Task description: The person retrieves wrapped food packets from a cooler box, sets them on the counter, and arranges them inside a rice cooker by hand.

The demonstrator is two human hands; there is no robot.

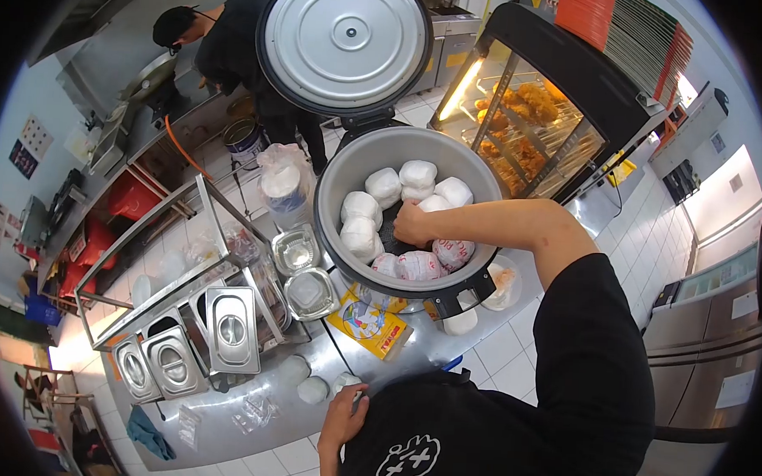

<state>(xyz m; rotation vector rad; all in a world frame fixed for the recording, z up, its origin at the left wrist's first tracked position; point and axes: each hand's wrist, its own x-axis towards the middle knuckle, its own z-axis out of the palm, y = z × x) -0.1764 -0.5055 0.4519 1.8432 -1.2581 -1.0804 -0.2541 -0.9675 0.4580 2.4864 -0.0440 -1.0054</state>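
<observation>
My right hand (413, 225) reaches down inside the big grey cooker pot (336, 175), its fingers curled; what they grip, if anything, is hidden. Around it sit several paper-wrapped bundles (383, 187), plain white at the back and left. Nearer the front rim are wrapped bundles with red print (420, 265). A dark patch of pot bottom shows beside the hand. Low in the view, my left hand (344, 415) curls its fingers at a round white bundle (347, 380) by the counter edge. Two similar pale bundles (312, 390) lie just left of it.
The cooker's lid (347, 37) stands raised behind the pot. A lit display case (522, 116) of fried food is at right. Foil trays (310, 293), a yellow packet (367, 327) and lidded steel pans (232, 329) occupy the counter. Another person (236, 40) bends over a wok (150, 76).
</observation>
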